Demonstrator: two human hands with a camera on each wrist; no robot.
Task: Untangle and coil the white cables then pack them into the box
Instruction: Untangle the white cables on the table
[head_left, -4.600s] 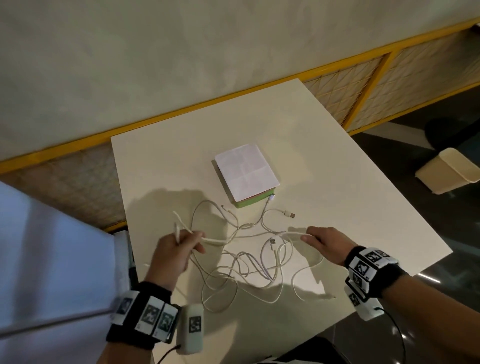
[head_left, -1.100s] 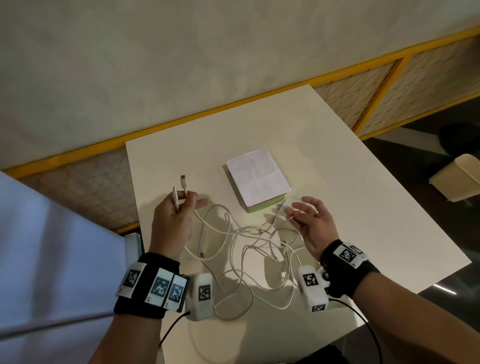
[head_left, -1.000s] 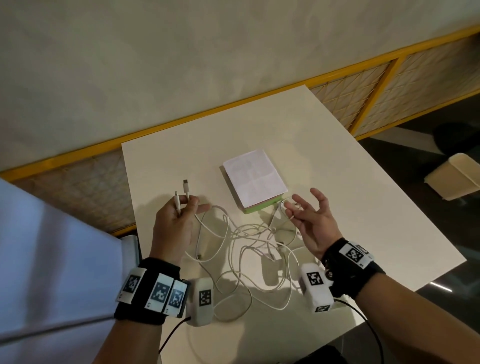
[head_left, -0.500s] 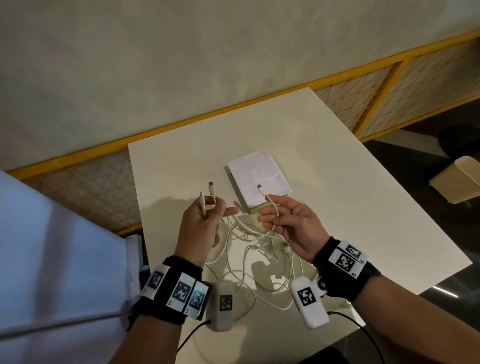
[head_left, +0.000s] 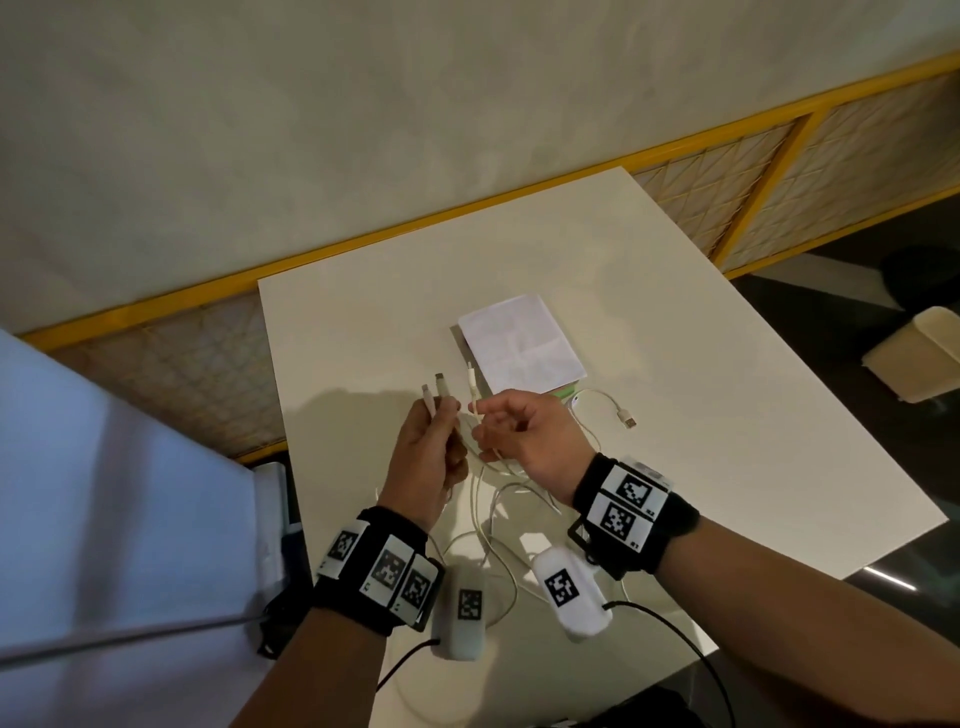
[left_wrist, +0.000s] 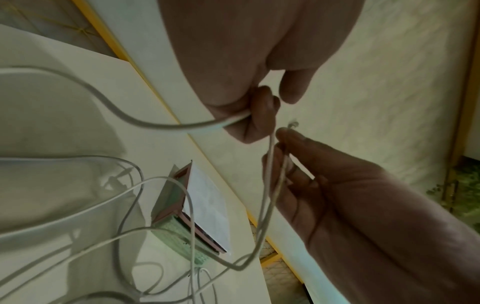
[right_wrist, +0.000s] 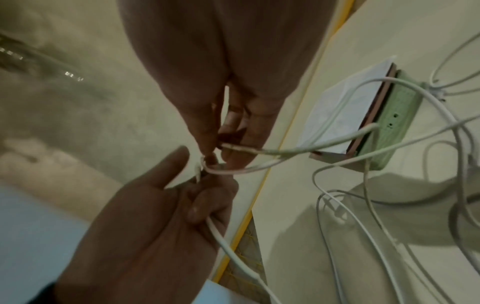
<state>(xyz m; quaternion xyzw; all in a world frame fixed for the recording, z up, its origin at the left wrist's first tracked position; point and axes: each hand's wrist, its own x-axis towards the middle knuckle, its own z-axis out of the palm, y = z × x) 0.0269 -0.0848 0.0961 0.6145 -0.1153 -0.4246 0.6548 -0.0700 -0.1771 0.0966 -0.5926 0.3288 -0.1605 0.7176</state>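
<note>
1. The left hand (head_left: 427, 451) is raised above the table (head_left: 701, 441), fingers curled around 2 connector ends (head_left: 435, 396) of the white cables (head_left: 493, 525); both plugs point up.
2. The right hand (head_left: 519, 435) is just beside it, pinching 1 cable end (head_left: 471, 384) upright.
3. The remaining cable lengths hang down to a tangle on the table beneath both wrists.
4. The box (head_left: 522, 351) lies just beyond the hands, closed, with 1 USB plug (head_left: 628, 420) near its right corner.

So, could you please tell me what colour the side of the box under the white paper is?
Pale green: the box side shows best in the right wrist view.
</note>
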